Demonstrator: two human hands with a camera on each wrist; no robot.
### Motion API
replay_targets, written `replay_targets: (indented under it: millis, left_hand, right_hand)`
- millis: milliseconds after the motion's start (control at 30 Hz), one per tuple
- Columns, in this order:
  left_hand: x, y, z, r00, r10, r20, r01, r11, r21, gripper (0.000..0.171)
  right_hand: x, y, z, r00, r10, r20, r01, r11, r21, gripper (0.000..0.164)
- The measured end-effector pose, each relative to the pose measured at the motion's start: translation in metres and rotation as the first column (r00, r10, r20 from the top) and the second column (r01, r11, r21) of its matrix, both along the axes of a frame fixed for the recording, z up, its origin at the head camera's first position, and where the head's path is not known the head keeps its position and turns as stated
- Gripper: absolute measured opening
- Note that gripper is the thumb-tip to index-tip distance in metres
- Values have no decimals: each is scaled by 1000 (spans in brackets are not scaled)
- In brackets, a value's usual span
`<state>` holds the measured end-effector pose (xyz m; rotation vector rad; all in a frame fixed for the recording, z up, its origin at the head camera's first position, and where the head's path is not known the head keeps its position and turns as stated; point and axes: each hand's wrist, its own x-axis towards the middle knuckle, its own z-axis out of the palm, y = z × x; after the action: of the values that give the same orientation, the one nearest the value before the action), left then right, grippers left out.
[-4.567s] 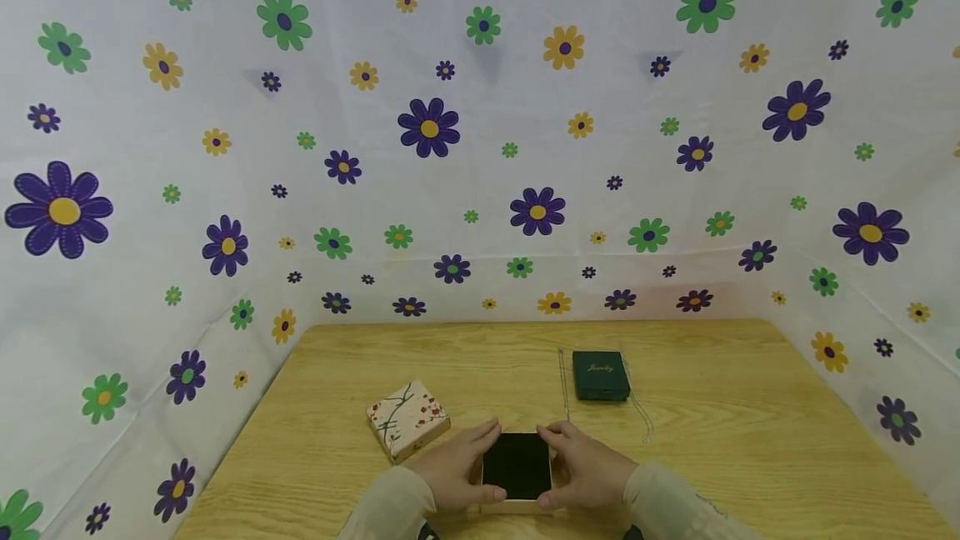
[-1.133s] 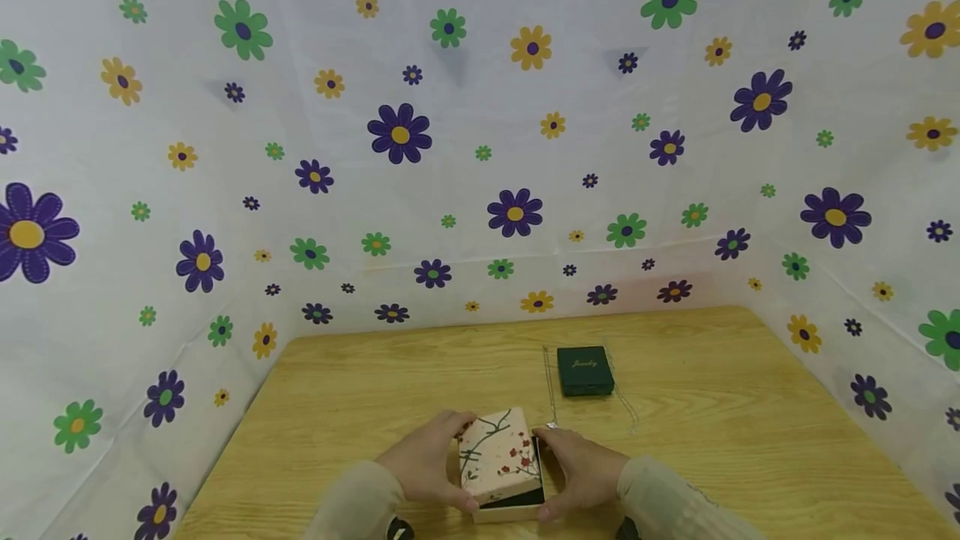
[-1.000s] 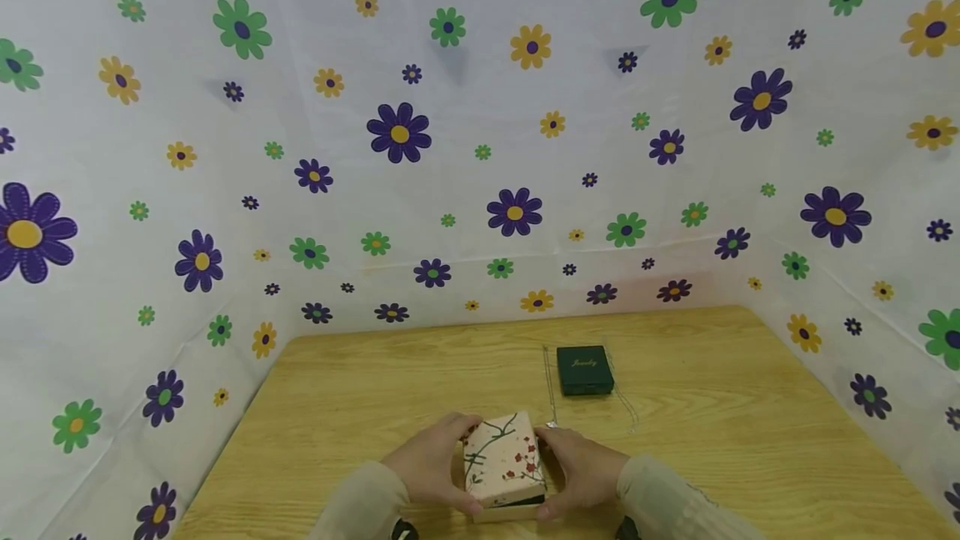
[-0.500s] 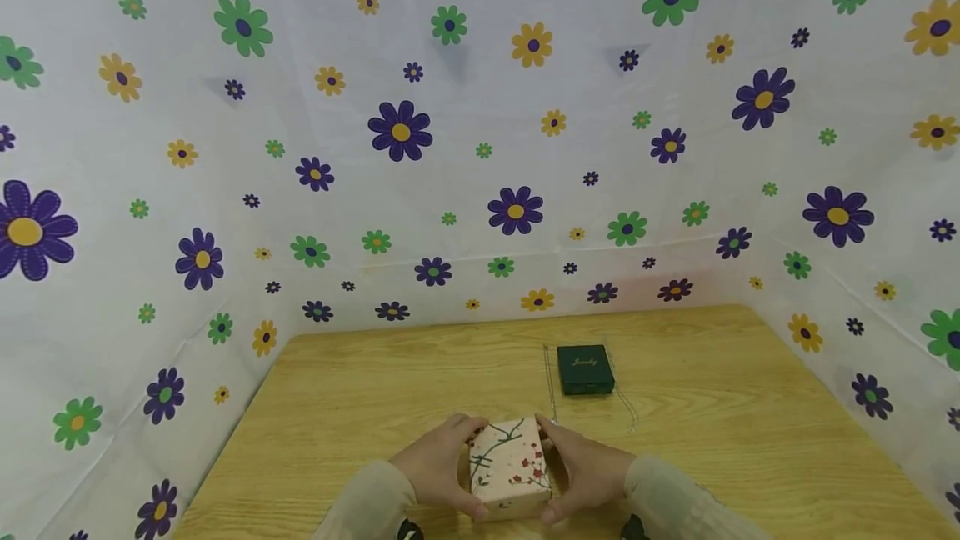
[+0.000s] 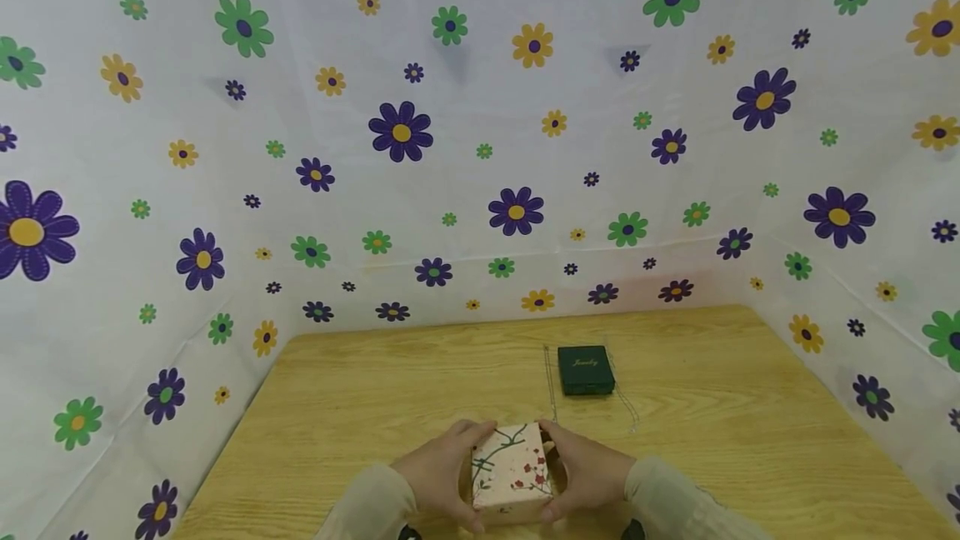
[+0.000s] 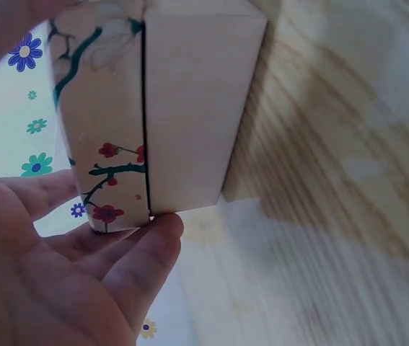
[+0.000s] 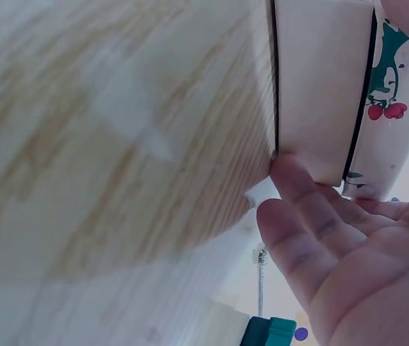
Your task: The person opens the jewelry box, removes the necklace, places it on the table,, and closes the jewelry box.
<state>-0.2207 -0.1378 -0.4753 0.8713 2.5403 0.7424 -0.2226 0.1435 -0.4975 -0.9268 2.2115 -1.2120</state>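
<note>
Both hands hold a small cream gift box printed with green branches and red blossoms, near the table's front edge. My left hand grips its left side, thumb at the near corner and fingers at the far one. On the opposite side, my right hand grips it the same way. The patterned lid sits over the plain base, with a thin dark seam between them in the left wrist view. The right wrist view shows the plain base close by the fingertips. The box's inside is hidden.
Farther back on the wooden table lies a dark green box with gold lettering. A thin silver chain lies left of it, and another chain right of it. Flower-printed white cloth surrounds the table on three sides.
The lid, first lying apart at the left while both hands held the black-lined base, was brought over it tilted. It has since come down level, covering the black lining.
</note>
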Motion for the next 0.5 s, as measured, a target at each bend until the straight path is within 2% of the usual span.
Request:
replay_targets:
  millis: [100, 300, 500]
  left_hand:
    - [-1, 0, -3, 1000, -11, 2, 11, 1000, -12, 121]
    - [0, 4, -8, 999, -15, -50, 13, 999, -34, 118]
    - [5, 5, -6, 997, -1, -79, -1, 1000, -27, 115]
  right_hand:
    - [1, 0, 2, 1000, -11, 2, 11, 1000, 11, 102]
    - [2, -1, 4, 1000, -31, 0, 31, 999, 41, 106]
    - [4, -2, 3, 999, -38, 9, 38, 999, 20, 102]
